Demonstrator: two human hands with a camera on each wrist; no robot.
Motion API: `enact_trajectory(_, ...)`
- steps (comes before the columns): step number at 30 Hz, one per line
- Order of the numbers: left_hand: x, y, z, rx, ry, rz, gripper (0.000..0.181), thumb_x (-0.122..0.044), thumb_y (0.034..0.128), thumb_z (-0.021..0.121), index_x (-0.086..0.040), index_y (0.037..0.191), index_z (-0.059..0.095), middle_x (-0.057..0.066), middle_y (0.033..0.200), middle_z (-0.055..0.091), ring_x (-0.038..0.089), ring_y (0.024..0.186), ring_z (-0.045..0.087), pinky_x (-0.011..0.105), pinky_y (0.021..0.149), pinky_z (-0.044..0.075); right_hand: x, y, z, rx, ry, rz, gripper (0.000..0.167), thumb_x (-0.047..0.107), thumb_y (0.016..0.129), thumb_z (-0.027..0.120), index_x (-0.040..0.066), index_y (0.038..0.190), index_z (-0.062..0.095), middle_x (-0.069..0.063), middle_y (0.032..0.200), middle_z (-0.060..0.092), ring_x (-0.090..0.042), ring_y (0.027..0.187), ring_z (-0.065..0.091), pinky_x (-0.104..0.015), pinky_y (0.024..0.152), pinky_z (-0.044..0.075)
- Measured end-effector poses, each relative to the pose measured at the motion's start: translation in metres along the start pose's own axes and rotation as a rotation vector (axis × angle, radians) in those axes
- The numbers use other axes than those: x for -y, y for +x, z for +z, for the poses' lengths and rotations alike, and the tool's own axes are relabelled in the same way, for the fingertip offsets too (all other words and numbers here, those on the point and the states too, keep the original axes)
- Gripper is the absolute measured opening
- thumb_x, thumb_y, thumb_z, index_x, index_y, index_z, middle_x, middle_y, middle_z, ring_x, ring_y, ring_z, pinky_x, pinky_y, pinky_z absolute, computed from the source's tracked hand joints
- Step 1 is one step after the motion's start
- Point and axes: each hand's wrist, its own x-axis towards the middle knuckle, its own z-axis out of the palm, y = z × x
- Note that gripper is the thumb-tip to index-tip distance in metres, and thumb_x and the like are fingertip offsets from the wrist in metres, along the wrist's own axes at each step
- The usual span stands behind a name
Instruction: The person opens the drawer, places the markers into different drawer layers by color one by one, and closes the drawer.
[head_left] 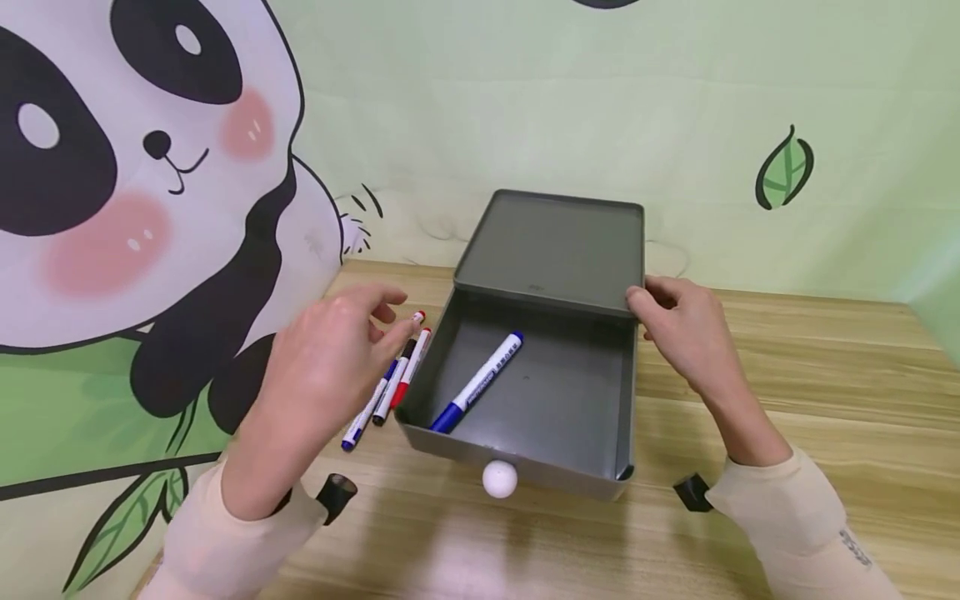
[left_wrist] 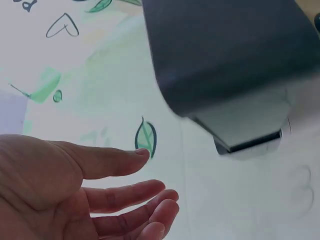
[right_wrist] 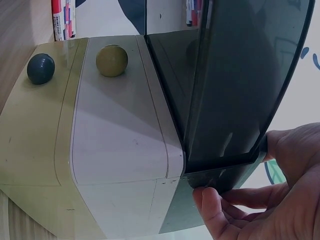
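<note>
A grey drawer (head_left: 555, 375) with a white round knob (head_left: 499, 479) stands pulled out from under the grey top (head_left: 555, 242) of a drawer unit. Inside it lies one blue-capped whiteboard marker (head_left: 480, 379). My right hand (head_left: 686, 329) grips the unit's near right corner, thumb on the top's rim; in the right wrist view its fingertips (right_wrist: 207, 197) touch the dark side wall. My left hand (head_left: 322, 367) hovers left of the drawer, holding nothing, fingers loosely bent. Partly behind it, several markers (head_left: 401, 375) with red, black and blue caps lie on the table.
In the right wrist view, a white drawer (right_wrist: 120, 115) with a yellow knob and a cream drawer (right_wrist: 40, 125) with a dark knob are stacked with the dark one. A wooden table (head_left: 787, 375) carries the unit. Behind hangs a green cloth (head_left: 712, 100) with a panda.
</note>
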Motion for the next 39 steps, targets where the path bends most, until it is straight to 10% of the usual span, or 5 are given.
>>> enact_trajectory(17,0.053,0.012,0.015,0.118,0.005,-0.109,0.033,-0.022,0.1002,0.064,-0.009,0.13,0.069,0.009,0.117,0.074,0.036,0.104,0.066,0.055,0.074,0.051,0.0,0.0,-0.002,-0.003,0.0,0.004,0.037,0.032,0.103,0.051,0.004,0.113,0.074,-0.013,0.088,0.067,-0.024,0.072,0.063,-0.027,0.063,0.053)
enact_trajectory(39,0.125,0.019,0.094,0.275,0.001,-0.251,0.034,-0.022,0.0947,0.072,0.0,0.121,0.071,0.015,0.108,0.073,0.038,0.098,0.067,0.052,0.074,0.051,0.0,0.0,0.001,-0.002,0.014,-0.004,0.033,0.03,0.102,0.052,0.005,0.101,0.073,-0.011,0.082,0.064,-0.025,0.07,0.063,-0.031,0.061,0.052)
